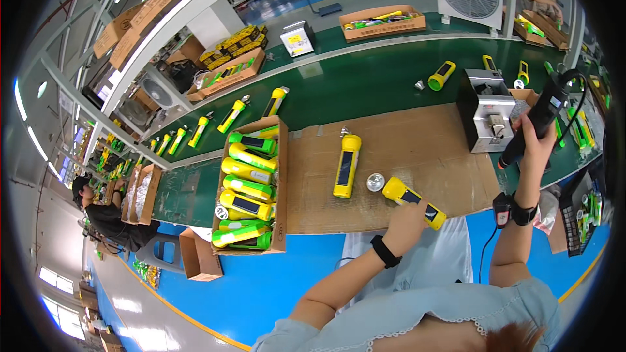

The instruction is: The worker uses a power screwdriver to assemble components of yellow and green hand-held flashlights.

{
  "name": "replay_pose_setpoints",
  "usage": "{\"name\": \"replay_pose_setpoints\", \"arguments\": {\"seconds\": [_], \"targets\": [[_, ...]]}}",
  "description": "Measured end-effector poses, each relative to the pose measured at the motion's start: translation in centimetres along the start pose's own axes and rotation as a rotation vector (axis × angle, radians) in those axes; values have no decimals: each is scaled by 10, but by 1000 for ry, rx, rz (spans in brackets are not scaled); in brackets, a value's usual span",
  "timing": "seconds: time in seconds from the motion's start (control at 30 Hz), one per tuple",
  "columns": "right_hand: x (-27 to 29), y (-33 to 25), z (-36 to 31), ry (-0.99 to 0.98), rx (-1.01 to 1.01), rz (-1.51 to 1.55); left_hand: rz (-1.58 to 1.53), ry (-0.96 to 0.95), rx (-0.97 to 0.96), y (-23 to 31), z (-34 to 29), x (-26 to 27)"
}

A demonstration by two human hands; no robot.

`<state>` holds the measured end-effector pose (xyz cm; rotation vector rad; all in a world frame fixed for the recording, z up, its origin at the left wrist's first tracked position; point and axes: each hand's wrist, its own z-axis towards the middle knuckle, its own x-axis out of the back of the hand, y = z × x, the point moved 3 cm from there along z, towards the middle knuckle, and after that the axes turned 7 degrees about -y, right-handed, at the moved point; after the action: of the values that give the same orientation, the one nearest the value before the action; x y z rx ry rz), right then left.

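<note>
My left hand is closed around a yellow flashlight with a dark panel on its side, lying tilted at the front of the cardboard sheet. Just left of its wide head lies a round silver reflector. Farther left, a second yellow flashlight rests on the cardboard, with a small silvery part at its far end. On the right, my right hand grips a black electric screwdriver, its tip slanting down to the left. The screwdriver stays apart from the flashlights, beside a grey metal box device.
An open carton of yellow and green flashlights stands left of the cardboard sheet. More flashlights lie along the green belt behind. A cable hangs by my right arm. Another person sits far left.
</note>
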<state>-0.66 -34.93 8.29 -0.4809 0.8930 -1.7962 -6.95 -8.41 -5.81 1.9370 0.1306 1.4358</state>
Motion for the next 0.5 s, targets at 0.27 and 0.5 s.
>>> {"name": "replay_pose_setpoints", "arguments": {"seconds": [0.27, 0.5], "targets": [[-22, 52, -31, 104, -58, 105, 233, 456, -107, 15, 19, -6], [-13, 32, 25, 115, 16, 106, 169, 337, -130, -26, 1, 29]]}}
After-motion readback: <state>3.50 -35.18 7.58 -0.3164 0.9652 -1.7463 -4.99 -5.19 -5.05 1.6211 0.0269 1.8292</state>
